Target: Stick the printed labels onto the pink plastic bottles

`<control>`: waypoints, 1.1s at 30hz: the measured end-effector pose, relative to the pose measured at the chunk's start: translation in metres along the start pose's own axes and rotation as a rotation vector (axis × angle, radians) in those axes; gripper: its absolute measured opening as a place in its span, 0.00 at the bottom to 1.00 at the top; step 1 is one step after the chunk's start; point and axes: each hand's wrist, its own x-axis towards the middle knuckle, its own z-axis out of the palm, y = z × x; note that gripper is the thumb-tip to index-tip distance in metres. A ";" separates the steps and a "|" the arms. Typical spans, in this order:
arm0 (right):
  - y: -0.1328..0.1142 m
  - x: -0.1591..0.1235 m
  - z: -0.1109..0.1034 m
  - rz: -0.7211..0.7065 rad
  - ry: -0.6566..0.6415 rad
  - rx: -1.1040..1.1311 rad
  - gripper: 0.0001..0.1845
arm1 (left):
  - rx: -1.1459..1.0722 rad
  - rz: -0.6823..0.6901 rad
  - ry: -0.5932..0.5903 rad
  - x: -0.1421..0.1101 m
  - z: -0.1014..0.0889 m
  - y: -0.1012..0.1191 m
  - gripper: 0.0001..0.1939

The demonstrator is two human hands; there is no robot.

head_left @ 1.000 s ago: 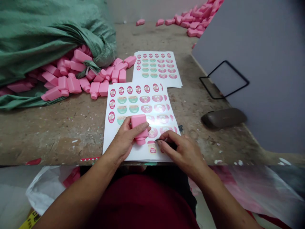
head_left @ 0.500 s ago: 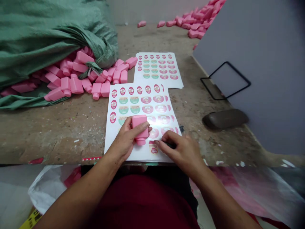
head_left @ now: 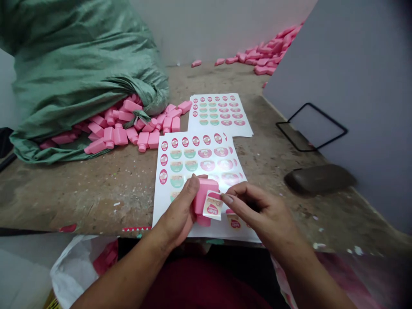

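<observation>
My left hand (head_left: 180,212) is closed round a small pink bottle (head_left: 203,193), held just above the near sticker sheet (head_left: 180,167). My right hand (head_left: 257,210) pinches a peeled label (head_left: 213,207), white with pink print, and holds it against the bottle's face. A dark tool shows partly under the right fingers. The sheet below carries rows of pink, green and oval stickers. One more label (head_left: 234,221) sits on the sheet near my right thumb.
A second sticker sheet (head_left: 220,113) lies further back. A green woven sack (head_left: 80,68) at the left spills several pink bottles (head_left: 128,128). More pink bottles (head_left: 267,56) lie at the far right. A grey board (head_left: 354,94), black wire frame (head_left: 310,126) and dark case (head_left: 318,178) stand at right.
My right hand lifted a label off the sheet and brought it to the bottle. My left hand turned the bottle to face it. The camera tilted up a little.
</observation>
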 end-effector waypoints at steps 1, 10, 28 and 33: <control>0.000 0.000 0.000 -0.004 -0.005 -0.006 0.14 | 0.001 -0.019 0.006 -0.001 0.000 0.001 0.30; 0.003 0.003 0.002 -0.021 -0.005 -0.086 0.15 | 0.029 -0.055 -0.040 -0.002 -0.001 -0.001 0.34; 0.018 0.006 -0.004 -0.147 0.149 -0.312 0.19 | 0.839 -0.326 0.064 -0.092 -0.094 0.057 0.41; 0.027 0.012 -0.007 -0.101 0.138 -0.265 0.20 | 1.319 -0.145 0.321 -0.143 -0.153 0.100 0.35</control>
